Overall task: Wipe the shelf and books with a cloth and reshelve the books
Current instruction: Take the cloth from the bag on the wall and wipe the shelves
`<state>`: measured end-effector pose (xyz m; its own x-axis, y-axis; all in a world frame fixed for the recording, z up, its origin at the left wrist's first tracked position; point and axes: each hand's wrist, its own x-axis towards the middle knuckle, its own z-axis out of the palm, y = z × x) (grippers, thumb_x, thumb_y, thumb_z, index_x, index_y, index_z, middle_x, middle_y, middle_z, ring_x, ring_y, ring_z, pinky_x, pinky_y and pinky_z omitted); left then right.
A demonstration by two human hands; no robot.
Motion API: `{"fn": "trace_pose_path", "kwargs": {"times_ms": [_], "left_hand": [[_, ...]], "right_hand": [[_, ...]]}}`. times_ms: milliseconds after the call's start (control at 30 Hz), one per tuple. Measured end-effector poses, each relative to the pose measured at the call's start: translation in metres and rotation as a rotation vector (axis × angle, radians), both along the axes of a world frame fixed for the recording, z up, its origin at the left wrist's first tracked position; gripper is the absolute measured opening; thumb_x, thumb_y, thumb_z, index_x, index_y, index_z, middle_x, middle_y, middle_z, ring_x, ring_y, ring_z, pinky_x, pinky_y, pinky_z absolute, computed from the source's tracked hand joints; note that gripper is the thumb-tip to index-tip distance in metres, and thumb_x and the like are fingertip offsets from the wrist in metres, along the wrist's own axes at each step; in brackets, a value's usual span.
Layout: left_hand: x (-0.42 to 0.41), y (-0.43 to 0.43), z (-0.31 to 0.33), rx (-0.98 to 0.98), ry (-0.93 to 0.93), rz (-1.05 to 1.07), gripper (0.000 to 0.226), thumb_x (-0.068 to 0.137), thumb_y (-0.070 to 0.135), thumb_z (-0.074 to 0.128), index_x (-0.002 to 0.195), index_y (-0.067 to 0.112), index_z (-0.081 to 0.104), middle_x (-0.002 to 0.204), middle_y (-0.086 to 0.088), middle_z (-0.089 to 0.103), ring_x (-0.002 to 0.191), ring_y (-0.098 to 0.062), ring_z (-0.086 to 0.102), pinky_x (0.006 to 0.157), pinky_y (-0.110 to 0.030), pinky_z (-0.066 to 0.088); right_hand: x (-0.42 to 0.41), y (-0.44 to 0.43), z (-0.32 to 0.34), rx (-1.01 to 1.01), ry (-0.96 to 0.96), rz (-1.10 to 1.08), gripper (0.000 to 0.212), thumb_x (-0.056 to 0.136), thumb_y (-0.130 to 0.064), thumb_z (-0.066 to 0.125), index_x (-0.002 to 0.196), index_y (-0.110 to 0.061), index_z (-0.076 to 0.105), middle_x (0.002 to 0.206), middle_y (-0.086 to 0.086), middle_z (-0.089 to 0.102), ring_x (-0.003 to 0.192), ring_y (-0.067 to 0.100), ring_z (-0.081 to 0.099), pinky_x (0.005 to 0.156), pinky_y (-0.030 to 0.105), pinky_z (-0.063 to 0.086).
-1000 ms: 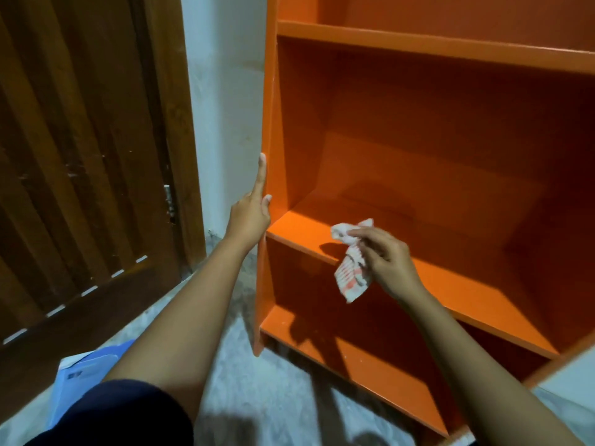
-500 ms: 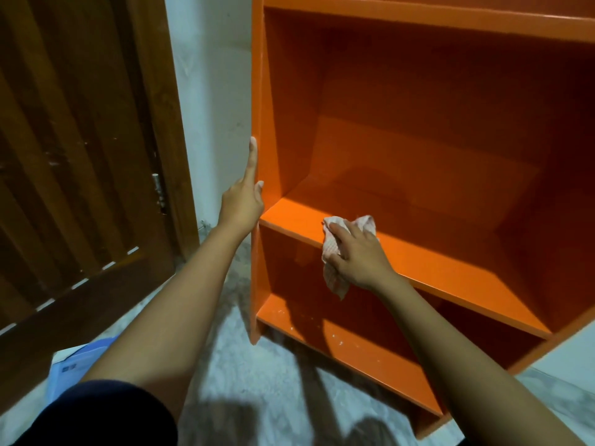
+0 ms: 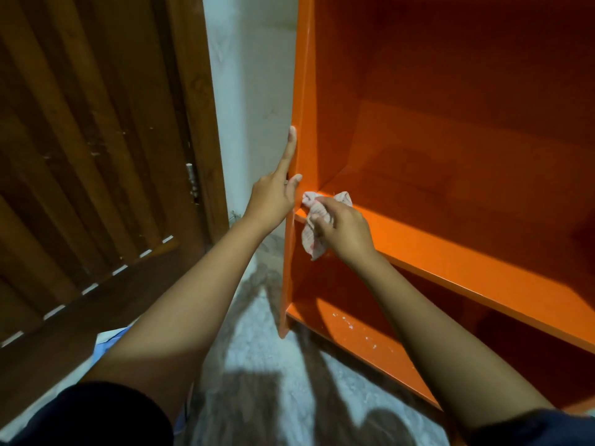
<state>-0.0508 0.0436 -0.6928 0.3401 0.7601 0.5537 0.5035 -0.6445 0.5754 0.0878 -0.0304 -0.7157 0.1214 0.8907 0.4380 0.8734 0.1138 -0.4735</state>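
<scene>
You face an orange bookshelf (image 3: pixel 450 156) whose compartments hold no books in the part you can see; the lowest board (image 3: pixel 363 342) carries only a scatter of pale specks. Your right hand (image 3: pixel 346 233) bunches the cloth (image 3: pixel 314 231), a whitish rag with reddish marks, at the front left corner of the middle board (image 3: pixel 467 255), fingers curled closed around it so that one end lies on the board and the other hangs over the front edge. Your left hand (image 3: pixel 273 197) rests on the shelf's left side panel (image 3: pixel 301 107), forefinger stretched straight up along its outer edge, thumb lying against the front edge, the other fingers folded behind the panel where you cannot make them out. The two hands sit just beside each other. The shelf stands on a pale mottled floor (image 3: pixel 273 365) against a light wall (image 3: pixel 254 91), with a dark wooden slatted door (image 3: pixel 96 156) to the left. Something blue (image 3: pixel 109 341) shows near the door, mostly hidden by your left forearm. The shelf's top and right side are cut off by the frame, and its deeper corners are dark.
</scene>
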Motion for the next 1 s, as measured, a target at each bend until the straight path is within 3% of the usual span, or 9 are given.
{"fn": "trace_pose_path", "kwargs": {"times_ms": [100, 200, 333, 433, 567, 667, 767, 900, 1000], "left_hand": [[-0.001, 0.003, -0.001, -0.022, 0.002, -0.022, 0.075, 0.100, 0.030, 0.041, 0.136, 0.047, -0.022, 0.104, -0.022, 0.063, 0.079, -0.029, 0.066, 0.071, -0.037, 0.056], [-0.002, 0.006, -0.003, -0.005, 0.000, -0.034, 0.076, 0.100, 0.031, 0.042, 0.138, 0.048, -0.021, 0.107, -0.022, 0.063, 0.082, -0.030, 0.066, 0.072, -0.036, 0.056], [-0.002, 0.007, -0.004, -0.008, -0.007, -0.050, 0.074, 0.100, 0.032, 0.043, 0.138, 0.046, -0.018, 0.115, -0.020, 0.061, 0.089, -0.030, 0.066, 0.078, -0.035, 0.054], [-0.003, 0.009, -0.004, -0.005, -0.005, -0.050, 0.077, 0.100, 0.031, 0.043, 0.138, 0.048, -0.020, 0.110, -0.024, 0.062, 0.084, -0.033, 0.066, 0.074, -0.040, 0.056], [-0.003, 0.010, -0.003, -0.002, -0.007, -0.064, 0.076, 0.099, 0.029, 0.044, 0.141, 0.046, -0.018, 0.108, -0.024, 0.062, 0.081, -0.033, 0.066, 0.073, -0.043, 0.057], [-0.002, 0.009, -0.004, 0.006, -0.010, -0.048, 0.073, 0.100, 0.030, 0.044, 0.145, 0.039, -0.013, 0.112, -0.022, 0.061, 0.088, -0.034, 0.065, 0.070, -0.032, 0.054], [-0.002, 0.008, -0.004, 0.004, -0.019, -0.051, 0.071, 0.100, 0.030, 0.043, 0.146, 0.036, -0.011, 0.118, -0.019, 0.060, 0.091, -0.031, 0.066, 0.074, -0.030, 0.053], [-0.004, 0.009, -0.003, 0.016, -0.017, -0.071, 0.075, 0.099, 0.031, 0.043, 0.143, 0.042, -0.018, 0.110, -0.022, 0.062, 0.081, -0.032, 0.066, 0.074, -0.042, 0.057], [-0.004, 0.010, -0.003, 0.028, -0.005, -0.079, 0.076, 0.099, 0.030, 0.043, 0.142, 0.042, -0.019, 0.109, -0.021, 0.062, 0.077, -0.029, 0.066, 0.072, -0.042, 0.058]], "right_hand": [[-0.008, 0.007, 0.005, -0.017, 0.206, -0.031, 0.039, 0.092, -0.027, 0.055, 0.129, -0.013, 0.053, 0.125, 0.010, 0.061, 0.113, 0.031, 0.054, 0.083, 0.034, 0.042], [-0.018, 0.020, 0.000, -0.108, 0.108, 0.014, 0.036, 0.093, -0.031, 0.050, 0.121, -0.008, 0.048, 0.114, 0.016, 0.060, 0.106, 0.035, 0.053, 0.073, 0.034, 0.035], [-0.024, 0.034, -0.003, -0.212, 0.026, -0.040, 0.056, 0.092, -0.034, 0.047, 0.136, -0.003, 0.032, 0.133, 0.025, 0.047, 0.123, 0.039, 0.041, 0.093, 0.042, 0.037], [-0.022, 0.038, -0.003, -0.237, -0.015, -0.070, 0.062, 0.094, -0.032, 0.045, 0.144, -0.004, 0.022, 0.137, 0.024, 0.044, 0.127, 0.039, 0.037, 0.095, 0.042, 0.036], [-0.021, 0.042, -0.004, -0.207, -0.004, -0.100, 0.056, 0.093, -0.035, 0.048, 0.138, -0.005, 0.031, 0.126, 0.021, 0.053, 0.118, 0.038, 0.046, 0.080, 0.039, 0.037], [-0.018, 0.043, -0.004, -0.192, 0.038, -0.091, 0.050, 0.091, -0.032, 0.052, 0.132, -0.007, 0.037, 0.116, 0.020, 0.058, 0.110, 0.036, 0.050, 0.068, 0.034, 0.030], [-0.017, 0.042, -0.004, -0.163, 0.036, -0.078, 0.051, 0.090, -0.031, 0.054, 0.132, -0.007, 0.038, 0.112, 0.019, 0.059, 0.106, 0.036, 0.052, 0.066, 0.032, 0.029], [-0.017, 0.041, -0.010, -0.103, -0.044, -0.081, 0.052, 0.091, -0.035, 0.053, 0.132, -0.007, 0.038, 0.109, 0.019, 0.060, 0.104, 0.037, 0.052, 0.066, 0.033, 0.028], [-0.017, 0.039, -0.014, -0.075, -0.118, -0.094, 0.062, 0.091, -0.039, 0.051, 0.141, -0.007, 0.032, 0.117, 0.020, 0.059, 0.110, 0.038, 0.050, 0.074, 0.038, 0.036]]}}
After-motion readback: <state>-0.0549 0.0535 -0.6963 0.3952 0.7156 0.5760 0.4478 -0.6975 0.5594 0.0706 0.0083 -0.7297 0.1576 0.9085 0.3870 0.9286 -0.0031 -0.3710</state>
